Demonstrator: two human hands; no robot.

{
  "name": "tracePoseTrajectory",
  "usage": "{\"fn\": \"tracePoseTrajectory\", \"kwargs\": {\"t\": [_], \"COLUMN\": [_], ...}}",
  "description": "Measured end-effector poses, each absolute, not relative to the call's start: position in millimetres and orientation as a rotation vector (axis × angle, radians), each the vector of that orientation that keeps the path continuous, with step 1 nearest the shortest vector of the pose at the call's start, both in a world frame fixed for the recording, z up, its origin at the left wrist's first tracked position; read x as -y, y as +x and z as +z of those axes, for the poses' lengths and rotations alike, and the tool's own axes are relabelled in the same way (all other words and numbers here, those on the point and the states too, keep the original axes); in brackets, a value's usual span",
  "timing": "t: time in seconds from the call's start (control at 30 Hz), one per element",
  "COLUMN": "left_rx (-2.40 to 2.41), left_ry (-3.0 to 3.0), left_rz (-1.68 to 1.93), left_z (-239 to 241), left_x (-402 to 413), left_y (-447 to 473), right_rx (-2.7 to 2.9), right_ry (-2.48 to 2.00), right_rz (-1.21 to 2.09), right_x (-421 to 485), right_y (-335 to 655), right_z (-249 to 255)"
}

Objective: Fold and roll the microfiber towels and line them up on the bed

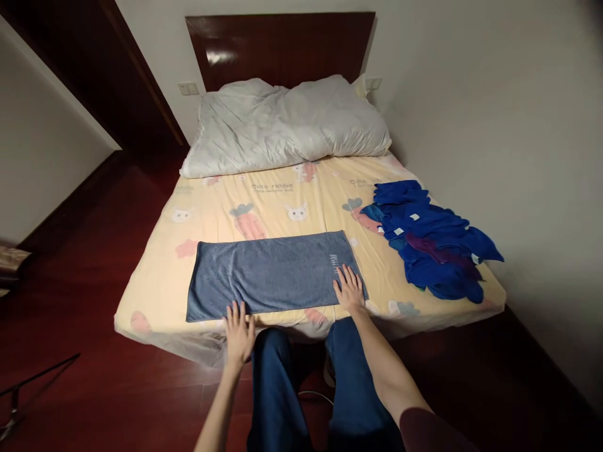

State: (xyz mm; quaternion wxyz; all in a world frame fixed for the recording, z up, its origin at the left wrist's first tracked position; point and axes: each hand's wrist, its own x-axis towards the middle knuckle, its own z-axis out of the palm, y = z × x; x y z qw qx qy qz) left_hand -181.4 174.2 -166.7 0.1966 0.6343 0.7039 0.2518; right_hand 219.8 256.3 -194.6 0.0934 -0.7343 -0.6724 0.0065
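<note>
**One gray-blue towel [273,273] spread flat on one bed [155,276]**

Two hands contact the towel. The left hand [239,333], fingers spread, touches its near edge, left of center. The right hand [349,290], fingers spread, rests at the near right corner. White lettering [333,258] on the towel: illegible. Sheet print [272,187]: "Cute rabbit". Right side: one blue cloth heap [440,226], at least three white tags [414,217].

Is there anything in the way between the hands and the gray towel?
No, nothing I can see. The right hand rests on the towel near its right end, and the left hand has its fingertips at the near edge. The blue cloths lie off to the right, apart from the towel.
</note>
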Motion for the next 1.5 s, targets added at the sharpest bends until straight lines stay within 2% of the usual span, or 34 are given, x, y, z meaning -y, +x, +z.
{"fn": "tracePoseTrajectory", "kwargs": {"t": [0.07, 0.2, 0.3, 0.37, 0.43, 0.57, 0.67, 0.77, 0.9, 1.1, 1.3, 1.5], "left_rx": [-1.784, -1.411, -1.262, -1.253, -1.296, -1.337, -1.252, -1.122, -1.039, -1.052, -1.177, -1.212], "left_ry": [1.668, 1.912, 1.994, 1.970, 1.851, 1.330, 0.832, 0.395, 0.084, -0.071, -0.356, -0.477], "left_rz": [0.698, 0.246, -0.004, -0.044, 0.091, 0.685, 1.003, 1.172, 1.245, 1.237, 1.306, 1.364], "left_z": [-166, -162, -159, -158, -160, -169, -174, -175, -176, -179, -165, -148], "left_x": [-122, -35, -14, -18, -31, -66, -95, -124, -153, -178, -195, -198], "left_y": [-147, -99, -83, -76, -68, -50, -37, -32, -34, -34, -20, -14], "right_rx": [1.990, 1.988, 2.003, 2.028, 2.061, 2.205, 2.397, 2.471, 2.483, 2.475, 2.431, 2.403], "right_ry": [-2.179, -2.181, -2.202, -2.222, -2.245, -2.293, -2.152, -1.949, -1.667, -1.797, -1.925, -1.953], "right_rz": [0.021, 0.043, 0.082, 0.123, 0.160, 0.273, 0.467, 0.582, 0.722, 0.879, 0.914, 0.986], "right_x": [-256, -255, -253, -252, -253, -278, -323, -381, -451, -511, -528, -541], "right_y": [220, 221, 220, 219, 218, 221, 218, 197, 137, 50, 32, 37], "right_z": [-196, -198, -196, -191, -180, -142, -111, -90, -80, -94, -114, -110]}}
